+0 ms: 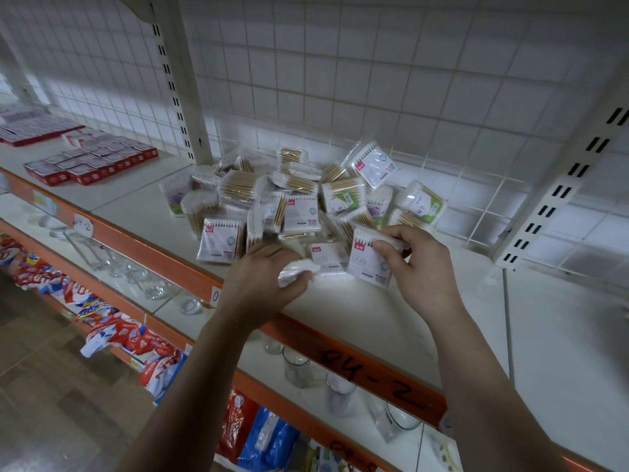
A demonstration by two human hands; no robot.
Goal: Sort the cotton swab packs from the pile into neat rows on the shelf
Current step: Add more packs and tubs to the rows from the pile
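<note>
A loose pile of cotton swab packs (292,195) lies on the white shelf (374,318), against the wire-grid back. My left hand (269,284) grips the edge of a white-tipped swab pack (299,270) at the pile's near side. My right hand (418,267) pinches the top of a red-labelled swab pack (366,264), which stands tilted on the shelf. Another red-labelled pack (328,255) lies flat between the two hands. A further pack (218,243) leans at the pile's left front.
Red boxes (92,161) sit in rows further left on the same shelf. A slotted upright post (177,83) stands behind the pile, another post (558,195) at the right. Glass cups (299,366) stand on the shelf below, coloured bags (136,338) lower still.
</note>
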